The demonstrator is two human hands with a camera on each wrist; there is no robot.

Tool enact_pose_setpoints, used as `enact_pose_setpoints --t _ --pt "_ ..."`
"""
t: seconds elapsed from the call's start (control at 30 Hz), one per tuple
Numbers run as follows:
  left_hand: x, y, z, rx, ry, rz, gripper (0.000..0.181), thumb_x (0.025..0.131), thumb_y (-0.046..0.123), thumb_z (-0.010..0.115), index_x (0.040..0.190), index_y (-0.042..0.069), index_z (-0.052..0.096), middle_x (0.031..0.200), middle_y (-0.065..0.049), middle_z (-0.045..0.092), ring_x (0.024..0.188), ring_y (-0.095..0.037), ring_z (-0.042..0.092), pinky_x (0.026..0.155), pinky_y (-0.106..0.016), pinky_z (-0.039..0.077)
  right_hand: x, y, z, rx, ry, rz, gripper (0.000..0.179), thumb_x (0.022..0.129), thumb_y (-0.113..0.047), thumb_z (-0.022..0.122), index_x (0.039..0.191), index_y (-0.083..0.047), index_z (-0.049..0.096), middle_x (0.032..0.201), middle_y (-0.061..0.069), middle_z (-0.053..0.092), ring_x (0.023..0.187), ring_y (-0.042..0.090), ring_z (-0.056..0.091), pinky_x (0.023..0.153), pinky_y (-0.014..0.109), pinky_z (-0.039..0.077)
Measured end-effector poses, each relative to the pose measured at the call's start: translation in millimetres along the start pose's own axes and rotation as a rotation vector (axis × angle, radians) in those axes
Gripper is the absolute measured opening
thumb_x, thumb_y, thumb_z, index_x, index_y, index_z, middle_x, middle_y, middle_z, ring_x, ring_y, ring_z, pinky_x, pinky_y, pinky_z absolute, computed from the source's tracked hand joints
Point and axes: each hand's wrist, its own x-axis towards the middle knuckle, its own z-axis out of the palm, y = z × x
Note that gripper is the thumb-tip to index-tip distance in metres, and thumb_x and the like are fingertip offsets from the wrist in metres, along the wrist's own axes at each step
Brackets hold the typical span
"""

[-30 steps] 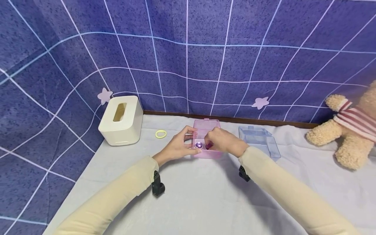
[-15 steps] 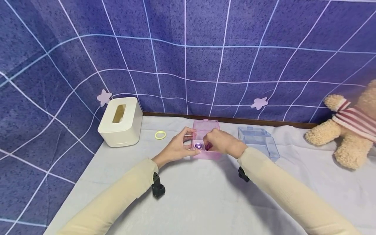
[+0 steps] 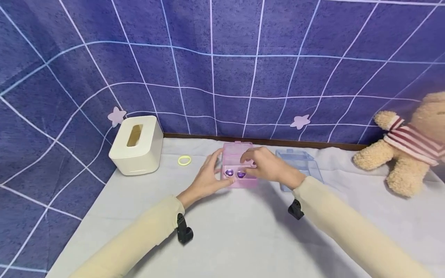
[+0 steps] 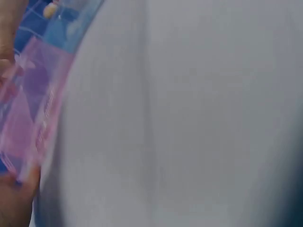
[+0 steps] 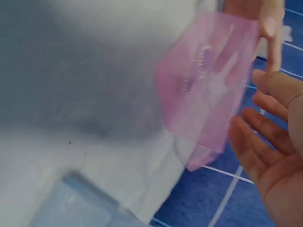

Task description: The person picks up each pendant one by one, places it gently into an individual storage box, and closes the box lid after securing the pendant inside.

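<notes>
A clear pink plastic box (image 3: 240, 183) stands on the cloth with its lid (image 3: 237, 148) raised at the back. Two purple gem pieces with beaded rims lie side by side inside: a left gem (image 3: 229, 173) and a right gem (image 3: 241, 175). My left hand (image 3: 206, 178) holds the box's left end, thumb at the front corner and fingers reaching along the side. Over the right part of the box is my right hand (image 3: 265, 165); its fingers are loosely bent and apart from the thumb, with nothing between them in the right wrist view.
A clear blue box (image 3: 314, 170) stands behind the right forearm. To the left are a yellow ring (image 3: 184, 160) and a cream tissue box (image 3: 137, 144). A teddy bear (image 3: 405, 154) sits at the right, and a blue checked curtain (image 3: 229, 69) hangs behind.
My right hand has let go of the right gem and risen slightly from it, so both gems now show. The left hand's fingers have straightened along the box. The head view has shifted slightly.
</notes>
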Motion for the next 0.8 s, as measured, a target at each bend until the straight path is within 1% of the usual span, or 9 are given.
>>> enact_pose_setpoints --t 0.1,0.2,0.27,0.33,0.43,0.5,0.57,0.67,0.8 --pt "0.3 13.3 3.0 0.126 0.141 0.11 0.097 0.073 0.035 0.083 0.151 0.024 0.027 0.152 -0.008 0.029 0.138 -0.028 0.036 0.112 -0.047 0.039 -14.5 -9 -16 0.0 0.093 0.023 0.024 0.081 -0.011 0.074 0.101 0.002 0.069 0.098 0.014 0.072 0.083 0.026 0.069 0.073 0.035 0.059" --pt "4.5 36.2 9.1 0.151 0.269 0.278 0.09 0.072 0.032 0.084 0.147 0.017 0.037 0.151 -0.005 0.034 0.144 -0.024 0.027 0.118 -0.048 0.03 -36.7 -17 -36 -0.033 0.178 0.071 0.029 0.084 -0.015 0.073 0.108 0.0 0.067 0.105 0.012 0.071 0.085 0.023 0.068 0.073 0.036 0.06" --pt "7.9 55.1 16.9 0.093 0.295 0.374 0.084 0.071 0.025 0.085 0.143 0.011 0.043 0.147 -0.006 0.041 0.141 -0.023 0.033 0.117 -0.044 0.033 -55.4 -20 -50 -0.047 0.228 0.097 0.034 0.083 -0.016 0.075 0.112 -0.001 0.066 0.108 0.012 0.07 0.089 0.024 0.068 0.073 0.038 0.06" --pt "10.5 74.2 28.0 0.024 0.254 0.417 0.08 0.072 0.021 0.084 0.141 0.01 0.045 0.145 -0.007 0.045 0.137 -0.024 0.04 0.114 -0.039 0.039 -75.6 -20 -61 -0.072 0.274 0.113 0.04 0.081 -0.015 0.077 0.116 -0.002 0.063 0.111 0.011 0.069 0.092 0.023 0.067 0.073 0.038 0.06" --pt "12.5 96.3 51.1 -0.083 0.098 0.352 0.082 0.074 0.021 0.084 0.145 0.016 0.041 0.147 -0.005 0.044 0.134 -0.02 0.044 0.108 -0.032 0.045 -104.1 -18 -71 -0.111 0.33 0.132 0.05 0.076 -0.01 0.08 0.121 -0.001 0.06 0.115 0.011 0.067 0.099 0.024 0.065 0.075 0.036 0.059" --pt "14.2 105.1 68.5 -0.1 -0.006 0.264 0.086 0.076 0.025 0.083 0.147 0.023 0.036 0.15 -0.002 0.041 0.136 -0.017 0.042 0.108 -0.031 0.045 -121.0 -17 -72 -0.139 0.346 0.16 0.058 0.073 -0.008 0.081 0.125 -0.002 0.057 0.117 0.011 0.065 0.1 0.022 0.064 0.075 0.032 0.057" --pt "17.1 109.3 85.5 -0.09 -0.077 0.176 0.09 0.075 0.029 0.083 0.149 0.029 0.031 0.151 0.0 0.039 0.136 -0.016 0.042 0.107 -0.032 0.046 -135.5 -16 -70 -0.158 0.35 0.185 0.063 0.071 -0.007 0.082 0.128 -0.002 0.056 0.119 0.011 0.064 0.101 0.023 0.063 0.077 0.032 0.056" --pt "24.5 108.6 107.7 -0.045 -0.114 0.078 0.095 0.073 0.033 0.084 0.15 0.032 0.029 0.15 -0.002 0.041 0.133 -0.021 0.046 0.107 -0.039 0.045 -154.5 -15 -63 -0.174 0.319 0.218 0.066 0.07 -0.01 0.083 0.129 -0.002 0.054 0.121 0.012 0.062 0.102 0.026 0.063 0.08 0.038 0.057" --pt "36.0 100.3 128.4 -0.023 -0.108 -0.03 0.098 0.07 0.035 0.085 0.15 0.032 0.028 0.149 -0.009 0.043 0.13 -0.028 0.048 0.107 -0.046 0.043 -174.7 -16 -51 -0.185 0.232 0.252 0.063 0.072 -0.018 0.084 0.126 -0.003 0.055 0.121 0.009 0.061 0.107 0.027 0.062 0.089 0.044 0.054"
